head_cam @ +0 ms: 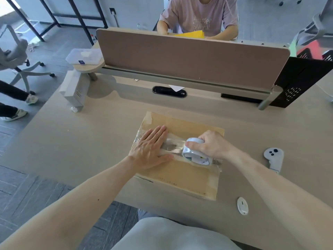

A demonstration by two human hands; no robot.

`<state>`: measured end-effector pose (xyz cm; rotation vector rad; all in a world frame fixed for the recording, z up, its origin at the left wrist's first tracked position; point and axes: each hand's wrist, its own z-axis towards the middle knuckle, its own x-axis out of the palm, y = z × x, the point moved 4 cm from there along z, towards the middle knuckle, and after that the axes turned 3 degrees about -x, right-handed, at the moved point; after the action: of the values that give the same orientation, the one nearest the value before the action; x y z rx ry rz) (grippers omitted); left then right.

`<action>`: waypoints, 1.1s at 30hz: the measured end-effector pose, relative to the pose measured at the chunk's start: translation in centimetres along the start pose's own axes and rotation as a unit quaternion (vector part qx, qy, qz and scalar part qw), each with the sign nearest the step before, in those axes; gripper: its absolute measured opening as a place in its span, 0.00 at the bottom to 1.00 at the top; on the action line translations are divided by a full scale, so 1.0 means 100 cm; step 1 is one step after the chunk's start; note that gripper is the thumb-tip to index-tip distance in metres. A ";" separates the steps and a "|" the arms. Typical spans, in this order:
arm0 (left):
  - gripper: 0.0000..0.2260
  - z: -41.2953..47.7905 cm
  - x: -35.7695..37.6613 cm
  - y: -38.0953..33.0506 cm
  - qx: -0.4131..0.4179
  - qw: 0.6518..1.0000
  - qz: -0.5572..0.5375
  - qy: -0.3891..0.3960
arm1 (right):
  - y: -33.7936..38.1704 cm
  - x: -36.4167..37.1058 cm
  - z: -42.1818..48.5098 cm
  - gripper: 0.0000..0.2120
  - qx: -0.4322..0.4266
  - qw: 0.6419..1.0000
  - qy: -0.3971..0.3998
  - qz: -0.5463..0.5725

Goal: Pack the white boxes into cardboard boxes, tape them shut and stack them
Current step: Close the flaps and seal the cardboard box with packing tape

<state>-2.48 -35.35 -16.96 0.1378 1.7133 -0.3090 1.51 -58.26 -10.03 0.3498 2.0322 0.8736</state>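
Currently on taping step. Cardboard box [180,175] closed, low centre of frame on bench [72,150]. Left hand [151,148] flat, fingers straight, pressing tape strip [173,147] onto box's left end. Right hand [210,145] curled round tape roll [188,151], which sits on box top right of centre. Strip runs between hands. Next move likely: run roll over right edge, tear off, smooth down. White boxes [73,89] upper left, well apart.

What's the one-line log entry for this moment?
step: taping | left hand: presses tape strip | right hand: grips tape roll | cardboard box: closed
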 end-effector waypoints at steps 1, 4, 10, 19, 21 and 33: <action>0.46 0.000 0.000 0.000 0.002 1.000 0.002 -0.001 | -0.004 -0.004 -0.003 0.30 0.006 1.000 -0.002 0.000; 0.47 -0.001 -0.003 -0.001 0.000 1.000 0.003 -0.006 | -0.011 -0.004 -0.012 0.28 -0.003 0.999 -0.025 0.020; 0.51 0.006 0.003 -0.044 -0.009 1.000 -0.012 0.006 | -0.004 0.006 -0.011 0.32 -0.025 0.997 -0.061 0.048; 0.53 0.011 0.006 -0.044 -0.013 1.000 -0.001 0.010 | -0.016 -0.006 -0.023 0.28 -0.017 0.998 -0.027 0.053; 0.52 0.010 0.006 -0.044 -0.011 1.000 0.005 0.014 | -0.022 -0.019 -0.029 0.29 0.010 1.000 -0.030 -0.002; 0.52 0.015 0.008 -0.091 0.014 1.000 -0.007 0.015 | -0.041 -0.017 -0.045 0.25 -0.042 0.994 -0.058 0.087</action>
<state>-3.59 -44.59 -16.79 0.1512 1.7414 -0.3430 -0.84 -64.18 -10.14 0.5247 1.8722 1.0181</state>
